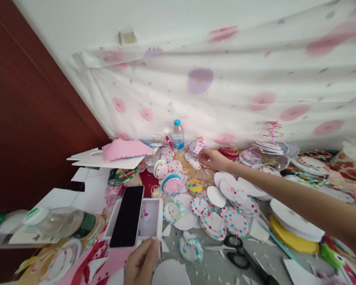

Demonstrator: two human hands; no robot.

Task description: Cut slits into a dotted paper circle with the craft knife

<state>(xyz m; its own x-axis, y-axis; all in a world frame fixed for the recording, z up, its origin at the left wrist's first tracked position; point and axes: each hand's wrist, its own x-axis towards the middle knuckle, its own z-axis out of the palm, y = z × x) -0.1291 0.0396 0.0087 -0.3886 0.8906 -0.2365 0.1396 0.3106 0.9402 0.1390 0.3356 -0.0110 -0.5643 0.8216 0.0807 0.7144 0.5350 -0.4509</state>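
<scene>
My left hand (142, 261) is low in the view with thumb and fingers pinched together; what they hold, if anything, is hidden. Beside it lies a white paper disc (171, 273), and just above it is a white open box (158, 221) with a black phone (127, 215) across it. My right hand (212, 159) reaches to the back of the table, its fingers curled in beside white discs (195, 146) trimmed with coloured dots. Too little shows to name anything between those fingertips. Several dotted discs (213, 225) and plain white discs (228, 190) lie below this arm.
A water bottle (178, 136) stands at the back by the flowered sheet (225, 87). Black scissors (235, 251) lie at the front, open-bladed. Pink felt (126, 150) rests on white board at left, above a lying plastic bottle (59, 222). Yellow discs (293, 235) are at right.
</scene>
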